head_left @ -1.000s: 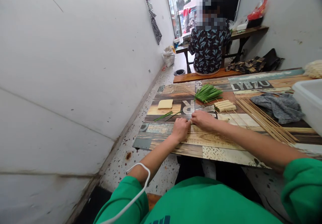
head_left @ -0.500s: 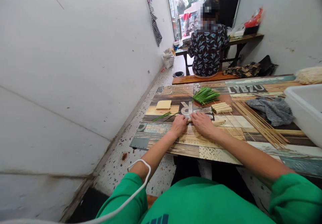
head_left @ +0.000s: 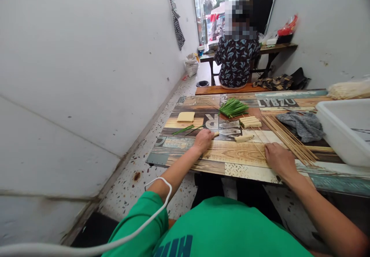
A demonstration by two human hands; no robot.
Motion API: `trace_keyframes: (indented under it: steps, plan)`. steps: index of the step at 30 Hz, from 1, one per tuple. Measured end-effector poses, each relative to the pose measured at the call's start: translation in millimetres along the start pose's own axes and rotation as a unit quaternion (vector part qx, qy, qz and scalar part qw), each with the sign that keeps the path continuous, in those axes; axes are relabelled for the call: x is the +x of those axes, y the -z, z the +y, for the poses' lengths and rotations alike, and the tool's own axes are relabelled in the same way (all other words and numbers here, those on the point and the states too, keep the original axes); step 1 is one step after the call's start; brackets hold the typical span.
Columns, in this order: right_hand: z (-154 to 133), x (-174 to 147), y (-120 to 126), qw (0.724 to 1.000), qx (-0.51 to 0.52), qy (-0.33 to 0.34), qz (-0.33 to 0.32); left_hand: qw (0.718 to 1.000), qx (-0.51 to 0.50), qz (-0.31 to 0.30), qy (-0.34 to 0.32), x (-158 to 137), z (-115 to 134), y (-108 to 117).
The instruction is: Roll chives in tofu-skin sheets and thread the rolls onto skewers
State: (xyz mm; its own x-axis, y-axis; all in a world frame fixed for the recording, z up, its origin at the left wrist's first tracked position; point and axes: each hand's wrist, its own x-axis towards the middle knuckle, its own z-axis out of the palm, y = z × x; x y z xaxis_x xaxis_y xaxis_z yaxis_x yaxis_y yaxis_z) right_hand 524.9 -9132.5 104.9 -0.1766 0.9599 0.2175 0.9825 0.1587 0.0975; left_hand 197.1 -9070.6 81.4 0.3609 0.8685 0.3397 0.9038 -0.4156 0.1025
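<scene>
Wall, white and scuffed, at far left; a checked cloth hangs farther along it. At the left of the patterned tabletop are a few loose green stalks, with pale yellow square sheets just beyond them. The person's left hand rests low at the tabletop, fingers curled closed around a pale roll, one end of which projects to the right of the fingertips. Beyond the roll and to its right lies a bundle of cut green stalks; farther back, another person in a leaf-patterned shirt sits facing away. Next come a single finished roll, lying apart, and a group of finished rolls side by side behind it. Thin skewers run from this area toward the right hand, which is partly curled, low at the near side of the table; whether it grips a skewer cannot be told. At right, in order: a fan of bare skewers, a crumpled grey cloth and a white plastic tub.
</scene>
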Motion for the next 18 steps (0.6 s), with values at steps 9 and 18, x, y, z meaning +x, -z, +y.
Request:
trace_keyframes:
  steps: [9, 18]
  plan:
    - [-6.8, -1.8, 11.0, 0.996, 0.021, 0.039, 0.076, 0.997, -0.031, 0.047, 0.043, 0.5, 0.8, -10.5]
    - [-21.0, -5.1, -3.9, 0.986, 0.125, 0.054, 0.098, 0.998, -0.025, 0.049, 0.036, 0.8, 1.5, -7.1]
